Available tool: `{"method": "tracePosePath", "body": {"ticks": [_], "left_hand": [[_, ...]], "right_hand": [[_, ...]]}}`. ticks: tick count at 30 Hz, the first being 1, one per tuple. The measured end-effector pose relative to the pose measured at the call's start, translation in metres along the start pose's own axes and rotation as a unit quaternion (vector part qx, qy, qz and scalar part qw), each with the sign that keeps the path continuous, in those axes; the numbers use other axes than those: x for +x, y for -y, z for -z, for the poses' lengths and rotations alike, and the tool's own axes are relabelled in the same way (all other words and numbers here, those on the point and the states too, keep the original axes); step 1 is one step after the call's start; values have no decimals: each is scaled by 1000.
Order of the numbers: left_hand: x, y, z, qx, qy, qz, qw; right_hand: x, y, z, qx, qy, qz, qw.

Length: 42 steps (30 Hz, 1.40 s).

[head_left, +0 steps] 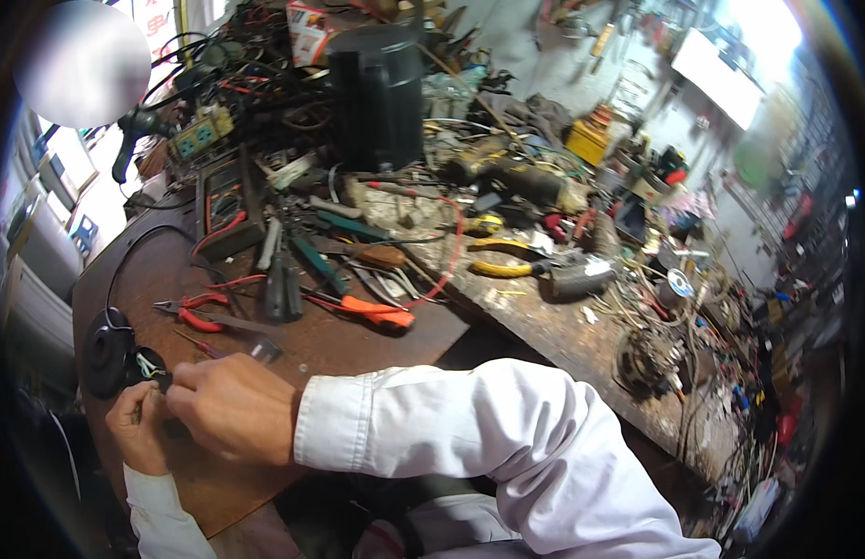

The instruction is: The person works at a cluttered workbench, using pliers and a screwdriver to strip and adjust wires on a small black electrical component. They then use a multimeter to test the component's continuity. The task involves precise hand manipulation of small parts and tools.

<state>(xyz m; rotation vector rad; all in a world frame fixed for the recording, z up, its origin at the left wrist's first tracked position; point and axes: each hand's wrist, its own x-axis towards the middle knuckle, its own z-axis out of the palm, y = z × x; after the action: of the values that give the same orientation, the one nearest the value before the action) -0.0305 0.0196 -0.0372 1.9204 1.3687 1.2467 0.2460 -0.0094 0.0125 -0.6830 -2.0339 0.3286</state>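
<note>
At the table's left edge my left hand (140,430) and my right hand (235,407) meet, fingertips pinched together. What they hold is too small and partly hidden by the fingers. Just beyond them lies a round black part (107,352) with a dark cord running from it. Thin light-coloured wires (150,363) stick out beside it, right at my fingertips. Close to my right hand are a slim screwdriver (198,345) and red-handled pliers (201,315).
An analog multimeter (226,207) with red leads sits farther back. An orange-handled tool (377,312) and yellow-handled pliers (501,261) lie to the right. Behind stands a tall black container (377,98). A dirty motor-like part (642,361) rests on the right bench.
</note>
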Motion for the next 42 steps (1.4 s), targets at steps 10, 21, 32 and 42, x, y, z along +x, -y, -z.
{"method": "tracePosePath", "body": {"ticks": [10, 21, 32, 42], "left_hand": [[12, 24, 2, 17, -27, -64, 997], [18, 59, 3, 55, -27, -99, 993], [20, 91, 22, 100, -30, -59, 993], [14, 84, 32, 118, -33, -48, 991]], "right_hand": [[-133, 84, 87, -65, 20, -91, 993], [-247, 190, 220, -204, 67, -289, 933], [-271, 227, 371, -327, -214, -456, 800], [-285, 158, 428, -382, -107, -460, 794]]}}
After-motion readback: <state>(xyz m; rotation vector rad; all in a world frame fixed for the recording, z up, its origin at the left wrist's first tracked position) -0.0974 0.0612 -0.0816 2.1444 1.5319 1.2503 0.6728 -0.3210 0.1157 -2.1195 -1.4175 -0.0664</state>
